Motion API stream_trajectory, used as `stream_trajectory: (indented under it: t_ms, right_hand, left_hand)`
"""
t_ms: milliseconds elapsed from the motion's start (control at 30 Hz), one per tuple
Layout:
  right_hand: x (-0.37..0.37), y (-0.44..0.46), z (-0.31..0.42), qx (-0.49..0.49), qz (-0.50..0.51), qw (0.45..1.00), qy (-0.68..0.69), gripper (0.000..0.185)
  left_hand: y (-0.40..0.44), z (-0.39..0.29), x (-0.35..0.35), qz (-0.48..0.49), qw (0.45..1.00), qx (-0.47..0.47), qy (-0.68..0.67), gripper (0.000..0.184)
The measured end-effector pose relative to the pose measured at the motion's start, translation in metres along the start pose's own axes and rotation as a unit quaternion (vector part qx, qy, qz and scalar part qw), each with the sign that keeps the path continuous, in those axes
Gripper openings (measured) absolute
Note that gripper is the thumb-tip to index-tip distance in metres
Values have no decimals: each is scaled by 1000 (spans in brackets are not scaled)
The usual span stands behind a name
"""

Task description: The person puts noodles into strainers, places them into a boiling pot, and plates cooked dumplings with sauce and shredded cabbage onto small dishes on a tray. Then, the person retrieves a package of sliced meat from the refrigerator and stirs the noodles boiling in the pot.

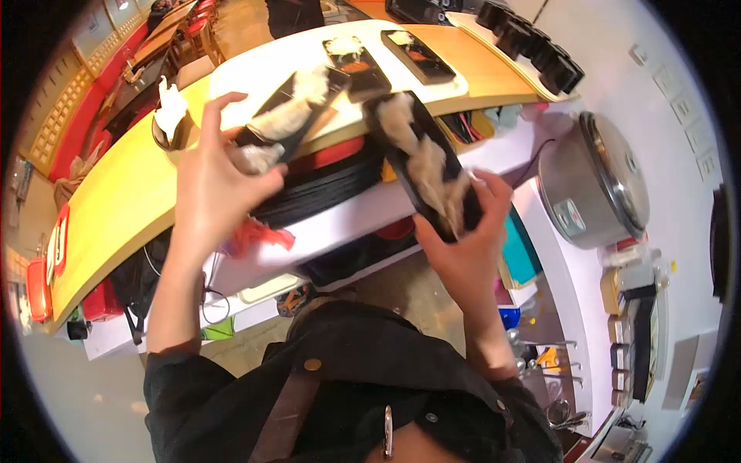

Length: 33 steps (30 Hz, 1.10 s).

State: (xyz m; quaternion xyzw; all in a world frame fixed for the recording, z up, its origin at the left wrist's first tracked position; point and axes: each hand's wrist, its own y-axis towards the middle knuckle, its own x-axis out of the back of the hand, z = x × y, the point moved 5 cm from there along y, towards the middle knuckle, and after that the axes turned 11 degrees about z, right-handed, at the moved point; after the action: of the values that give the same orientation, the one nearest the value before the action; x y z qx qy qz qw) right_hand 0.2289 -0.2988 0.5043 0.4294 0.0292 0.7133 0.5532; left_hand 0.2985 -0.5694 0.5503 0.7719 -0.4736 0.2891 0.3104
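Observation:
My left hand [220, 181] is at the near end of a long black plate [297, 127], its index finger and thumb spread on either side; the other fingers are hidden under it. Pale dumplings [282, 119] and a white shredded heap [311, 83] lie on that plate, a little blurred, above the edge of a white tray [255, 65]. My right hand [471, 231] grips the near end of a second long black plate [405, 166]. It is tilted, carries a row of dumplings [426, 166], and hangs over the counter's inner edge.
Two black dishes [359, 77] [421, 58] with white and orange food stand on the tray. A dark cup with a white napkin [170, 112] is at the left. Black cups [525, 42] line the back right. A large steel cooker [594, 181] stands right; stacked black plates [332, 189] sit below the counter.

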Motion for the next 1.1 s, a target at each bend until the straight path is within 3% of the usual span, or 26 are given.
stream_trajectory:
  t_ms: [67, 100, 133, 300, 433, 533, 567, 667, 767, 867, 900, 1000, 1067, 1100]
  right_hand:
    - [-31, 48, 14, 22, 17, 1000, 13, 69]
    - [-46, 69, 24, 30, 33, 999, -18, 66]
    - [-61, 88, 32, 38, 35, 998, -30, 64]
    - [-138, 156, 33, 79, 42, 990, -111, 65]
    - [-167, 181, 36, 46, 38, 984, -169, 67]
    - [-176, 183, 43, 47, 65, 980, -180, 65]
    - [-181, 184, 41, 36, 95, 977, -185, 67]
    - [-183, 185, 36, 27, 164, 976, -142, 75]
    - [-181, 181, 40, 64, 166, 976, -127, 84]
    - [-155, 174, 45, 105, 161, 978, -81, 92]
    - [-145, 173, 38, 129, 132, 977, -101, 97]
    - [-118, 187, -4, 195, 83, 966, -146, 101]
    - [-91, 194, -19, 92, 131, 983, -88, 102]
    - [-86, 195, -22, 141, 120, 979, -83, 102]
  left_hand:
    - [37, 21, 16, -55, 996, -24, 64, 71]
    - [52, 29, 20, -25, 997, 42, 64, 70]
    - [66, 44, 20, -19, 1000, 19, -6, 72]
    - [100, 65, 6, -75, 990, 73, 99, 74]
    - [107, 58, -6, -124, 966, 127, 188, 74]
    - [105, 49, -17, -175, 965, 72, 179, 75]
    - [105, 51, -22, -120, 981, 109, 105, 80]
    - [105, 48, -22, -88, 982, 138, 96, 81]
    - [103, 47, -19, -117, 976, 91, 158, 85]
    - [107, 47, -8, -88, 981, 139, 104, 90]
    - [109, 41, -3, -4, 978, 208, 31, 92]
    - [134, 67, -6, -65, 984, 71, 153, 91]
    - [146, 68, -7, -21, 983, 104, 149, 90]
    - [152, 69, -9, -16, 980, 112, 166, 90]
